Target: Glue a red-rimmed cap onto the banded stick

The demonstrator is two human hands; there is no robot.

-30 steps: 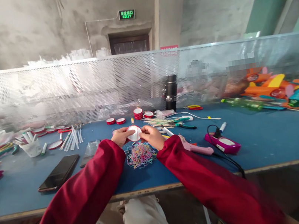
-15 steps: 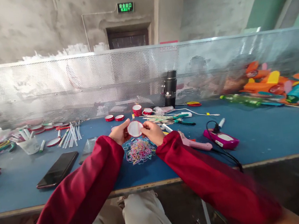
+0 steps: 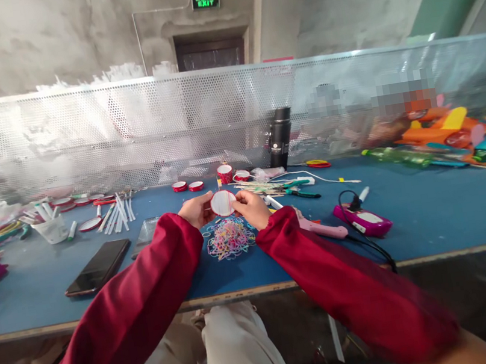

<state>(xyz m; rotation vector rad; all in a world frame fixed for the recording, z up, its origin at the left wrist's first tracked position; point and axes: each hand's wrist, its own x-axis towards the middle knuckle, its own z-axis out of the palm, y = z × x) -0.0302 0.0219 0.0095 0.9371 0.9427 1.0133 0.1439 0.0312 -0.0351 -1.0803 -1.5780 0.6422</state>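
A round white disc with a red rim (image 3: 222, 204) is held up between my two hands, its white face toward me. My left hand (image 3: 197, 211) is closed on its left edge, with the thumb on top. On the right edge, the fingers of my right hand (image 3: 250, 207) pinch the rim. A thin stick with a yellowish tip (image 3: 219, 182) shows just above the disc; I cannot tell whether it is joined to it. Below the hands lies a heap of small coloured rubber bands (image 3: 230, 238) on the blue table (image 3: 239, 277).
A phone (image 3: 98, 268) lies at left, near white sticks (image 3: 115, 216) and a cup of markers (image 3: 50, 230). Behind are red-rimmed round pieces (image 3: 196, 186) and a black flask (image 3: 281, 138). Right are pliers (image 3: 302, 192), a pink glue gun (image 3: 323, 228) and a purple power strip (image 3: 362, 220).
The whole view has shifted slightly, with the table appearing higher and a little to the right. Both hands keep their hold on the disc, with little other change.
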